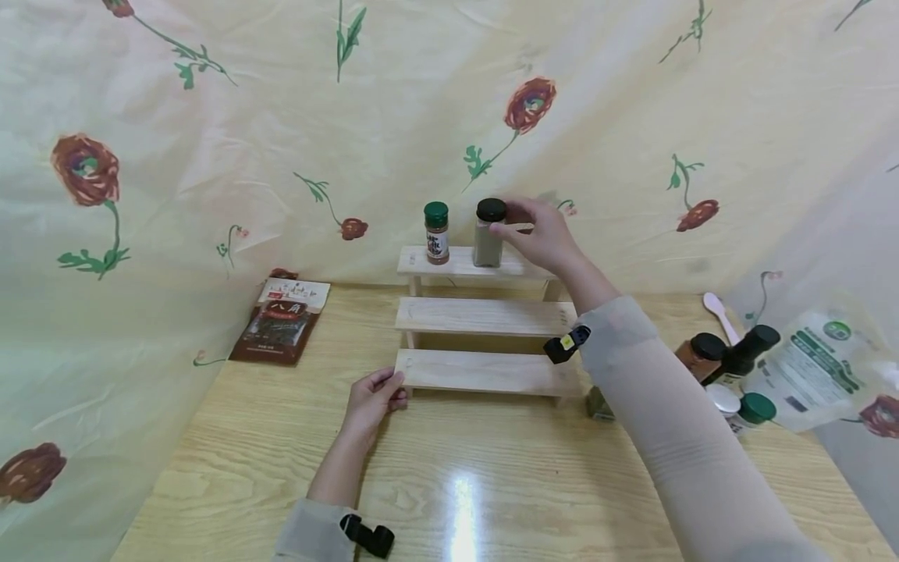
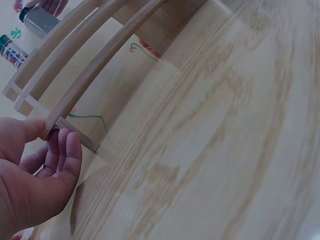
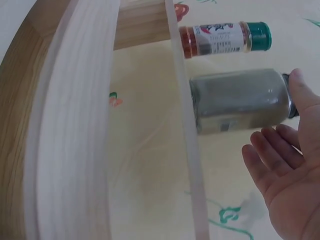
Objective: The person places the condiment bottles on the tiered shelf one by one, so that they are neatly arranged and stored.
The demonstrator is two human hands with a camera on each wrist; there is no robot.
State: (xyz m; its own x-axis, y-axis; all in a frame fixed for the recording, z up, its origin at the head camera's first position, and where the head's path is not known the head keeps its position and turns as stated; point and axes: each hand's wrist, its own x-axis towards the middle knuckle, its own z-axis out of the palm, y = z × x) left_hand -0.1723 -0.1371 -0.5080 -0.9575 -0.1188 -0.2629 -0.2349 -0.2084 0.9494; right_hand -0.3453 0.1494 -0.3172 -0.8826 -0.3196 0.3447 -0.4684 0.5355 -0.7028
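Observation:
A three-tier wooden shelf rack (image 1: 485,373) stands on the table. My left hand (image 1: 372,400) pinches the left end of its lowest board between thumb and curled fingers; the left wrist view shows this grip closely. On the top board stands a clear glass jar (image 1: 488,243) with a black cap and greyish contents. My right hand (image 1: 541,234) is beside it, thumb at the cap and the other visible fingers loosely extended, apart from the glass in the right wrist view (image 3: 295,165). Left of the jar, a green-capped spice bottle (image 1: 437,234) stands upright on the same board.
At right are a brown-filled jar (image 1: 695,357), a dark bottle (image 1: 740,359), a green-capped bottle (image 1: 753,411), a white pouch (image 1: 808,371) and a pale spoon (image 1: 719,314). A small jar (image 1: 599,406) is partly hidden by my sleeve. Brown packets (image 1: 281,321) lie left.

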